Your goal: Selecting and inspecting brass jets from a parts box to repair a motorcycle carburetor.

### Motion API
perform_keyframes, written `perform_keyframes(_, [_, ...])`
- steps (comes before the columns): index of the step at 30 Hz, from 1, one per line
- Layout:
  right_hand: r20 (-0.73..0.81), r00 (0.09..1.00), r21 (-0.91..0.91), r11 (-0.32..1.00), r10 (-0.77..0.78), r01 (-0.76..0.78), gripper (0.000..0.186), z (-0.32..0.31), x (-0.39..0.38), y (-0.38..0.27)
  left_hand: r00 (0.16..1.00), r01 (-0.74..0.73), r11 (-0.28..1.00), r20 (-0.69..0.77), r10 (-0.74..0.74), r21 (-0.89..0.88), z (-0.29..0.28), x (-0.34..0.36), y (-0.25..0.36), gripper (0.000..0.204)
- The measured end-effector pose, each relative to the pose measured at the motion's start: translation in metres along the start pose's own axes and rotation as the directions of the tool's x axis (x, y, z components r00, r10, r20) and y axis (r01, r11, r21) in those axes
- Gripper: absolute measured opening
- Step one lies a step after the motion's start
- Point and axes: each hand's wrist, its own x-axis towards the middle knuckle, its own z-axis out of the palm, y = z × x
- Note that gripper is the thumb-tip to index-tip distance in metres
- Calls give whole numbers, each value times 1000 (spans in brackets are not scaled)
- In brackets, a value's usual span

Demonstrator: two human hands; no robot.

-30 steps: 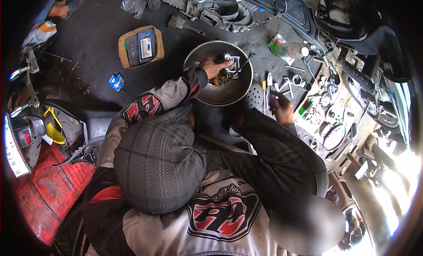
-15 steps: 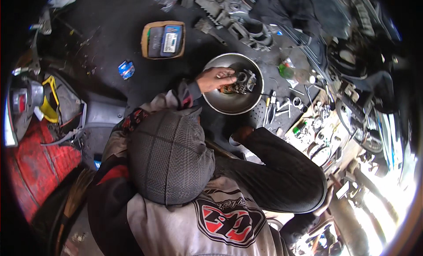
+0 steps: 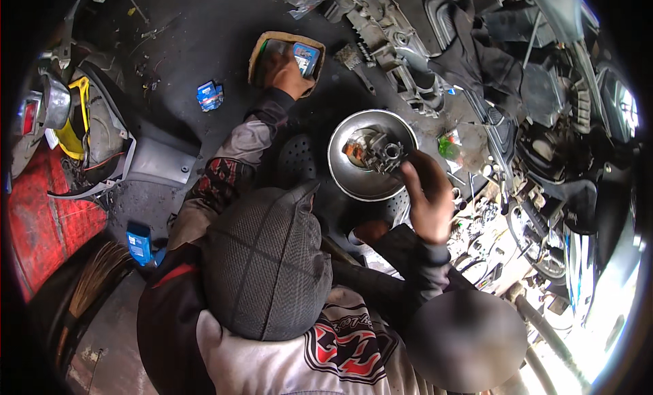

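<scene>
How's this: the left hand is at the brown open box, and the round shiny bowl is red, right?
No, the head view shows the round shiny bowl is silver, not red. The left hand is at the brown open box.

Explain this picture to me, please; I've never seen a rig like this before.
There is no machine here: somebody works barehanded, filmed from above by a fisheye camera worn on the head, so straight edges bend. The left hand reaches into a shallow box with a blue item in it; its grip is hidden. The right hand is beside a metal part in a shiny bowl; whether it holds that part is unclear. On the dark floor lie a brush, a large metal casing and a blue packet.
</scene>
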Motion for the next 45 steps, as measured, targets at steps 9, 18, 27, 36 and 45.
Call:
perform_keyframes(9, [321, 945, 365, 913, 61, -183, 43, 132, 107, 33, 982, -180, 939, -106, 155, -295, -82, -14, -6, 84])
perform_keyframes(18, [393, 906, 433, 901, -160, -29, 56, 182, 111, 17, 991, 121, 646, 58, -118, -754, -95, -72, -9, 64])
perform_keyframes(27, [457, 869, 311, 949, -191, 45, 44, 204, 82, 6, 921, 365, -640, 361, 145, -676, -76, -112, -54, 91])
perform_keyframes(36, [234, 877, -86, 889, -420, 449, 75, 213, 68, -3, 874, 413, -602, 483, 52, -683, -78, -120, -41, 88])
perform_keyframes(45, [52, 878, -146, 866, -476, 478, 67, 177, 95, 5, 985, 172, 224, 163, -59, -959, -74, -57, -40, 62])
